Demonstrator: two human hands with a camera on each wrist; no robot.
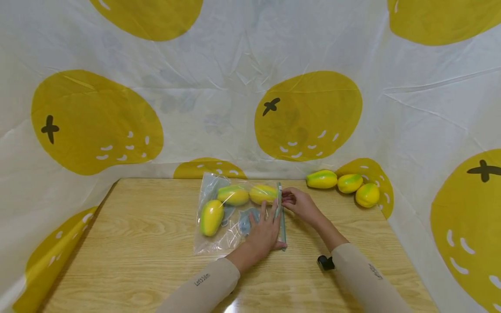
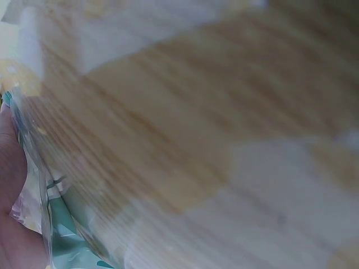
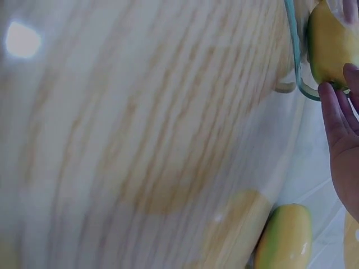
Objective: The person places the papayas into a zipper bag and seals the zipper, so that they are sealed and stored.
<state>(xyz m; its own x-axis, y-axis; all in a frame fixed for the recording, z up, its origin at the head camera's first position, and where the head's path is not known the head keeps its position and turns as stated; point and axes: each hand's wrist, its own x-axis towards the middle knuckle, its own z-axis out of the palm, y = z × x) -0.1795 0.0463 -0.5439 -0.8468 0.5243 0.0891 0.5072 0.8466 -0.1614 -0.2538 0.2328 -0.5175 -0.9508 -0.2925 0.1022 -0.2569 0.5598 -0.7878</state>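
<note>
A clear zip bag [image 1: 235, 243] with a green seal strip lies on the wooden table with its seal side to the right. Three yellow-and-green papaya-like fruits show inside, one fruit [image 1: 212, 218] at the left and two along the far side. My left hand [image 1: 263, 232] rests on the bag near the seal, fingers spread and mostly straight. At the far end of the strip, my right hand [image 1: 300, 204] pinches the bag's edge, its fingertips beside the nearest fruit [image 3: 331, 42]. The left wrist view catches only part of the left hand [image 2: 11, 168] at its edge.
Three more such fruits [image 1: 350, 184] sit in a row at the table's back right corner. A black object [image 1: 325, 262] shows by the right sleeve. White cloth [image 1: 211, 117] printed with large yellow fruits surrounds the wooden table [image 1: 137, 243] at the back and sides.
</note>
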